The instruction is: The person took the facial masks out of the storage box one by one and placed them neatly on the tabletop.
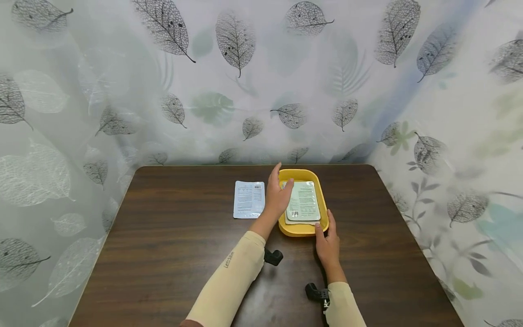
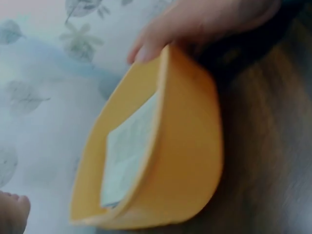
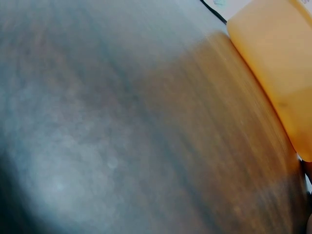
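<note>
A yellow plastic basket stands toward the back right of the table. In it lies a pale green printed sachet on top of at least one other flat packet. My right hand grips the basket's near right corner, thumb at the rim and fingers along the outer side; the left wrist view shows this right hand too. Over the basket's left rim reaches my left hand, fingers extended and holding nothing. Just left of that hand, a light blue printed sachet lies flat on the table.
The dark wooden table ends at a leaf-patterned curtain behind and at the sides. Black wrist cameras hang under my left sleeve and beside my right sleeve. The right wrist view is blurred, mostly table surface.
</note>
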Demonstrator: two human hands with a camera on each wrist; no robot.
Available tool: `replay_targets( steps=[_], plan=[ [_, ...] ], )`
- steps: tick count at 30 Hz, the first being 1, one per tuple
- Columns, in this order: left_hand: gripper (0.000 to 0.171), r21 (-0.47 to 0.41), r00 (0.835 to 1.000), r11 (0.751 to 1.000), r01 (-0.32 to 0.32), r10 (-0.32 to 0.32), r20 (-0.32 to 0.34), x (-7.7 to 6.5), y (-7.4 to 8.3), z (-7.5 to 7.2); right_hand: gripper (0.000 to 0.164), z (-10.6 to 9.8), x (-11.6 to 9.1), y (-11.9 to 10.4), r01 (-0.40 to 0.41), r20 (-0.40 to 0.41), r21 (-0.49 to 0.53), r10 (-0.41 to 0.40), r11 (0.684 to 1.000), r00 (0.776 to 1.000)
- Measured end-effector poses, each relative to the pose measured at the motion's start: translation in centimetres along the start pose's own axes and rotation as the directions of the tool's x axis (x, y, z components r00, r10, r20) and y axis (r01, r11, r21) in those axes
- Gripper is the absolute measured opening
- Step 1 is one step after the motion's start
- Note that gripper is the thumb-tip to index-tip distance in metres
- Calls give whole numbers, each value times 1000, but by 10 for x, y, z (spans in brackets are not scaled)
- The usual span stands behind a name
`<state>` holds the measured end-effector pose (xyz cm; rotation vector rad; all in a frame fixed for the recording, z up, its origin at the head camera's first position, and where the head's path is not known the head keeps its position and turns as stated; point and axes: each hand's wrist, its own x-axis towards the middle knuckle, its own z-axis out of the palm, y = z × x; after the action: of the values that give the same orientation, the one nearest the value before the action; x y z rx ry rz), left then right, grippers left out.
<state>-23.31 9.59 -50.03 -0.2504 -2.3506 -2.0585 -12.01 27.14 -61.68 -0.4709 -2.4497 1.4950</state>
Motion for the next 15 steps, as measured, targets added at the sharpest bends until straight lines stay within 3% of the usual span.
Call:
replay_targets(
  steps=[7, 11, 15],
  plan=[
    [69, -25, 982, 984, 178, -176, 70, -8, -11, 36, 65, -1, 1, 1, 5, -6, 19, -5, 1000, 1000],
    [74, 63, 968, 969, 240, -244, 60, -11, -20, 53, 65, -2, 1, 0, 5, -7, 20, -5, 1000, 1000],
    [77, 155, 943, 935, 319, -330, 45, -16, -30, 62, 66, -2, -1, 0, 4, 3, 18, -5, 1000, 1000]
  ],
)
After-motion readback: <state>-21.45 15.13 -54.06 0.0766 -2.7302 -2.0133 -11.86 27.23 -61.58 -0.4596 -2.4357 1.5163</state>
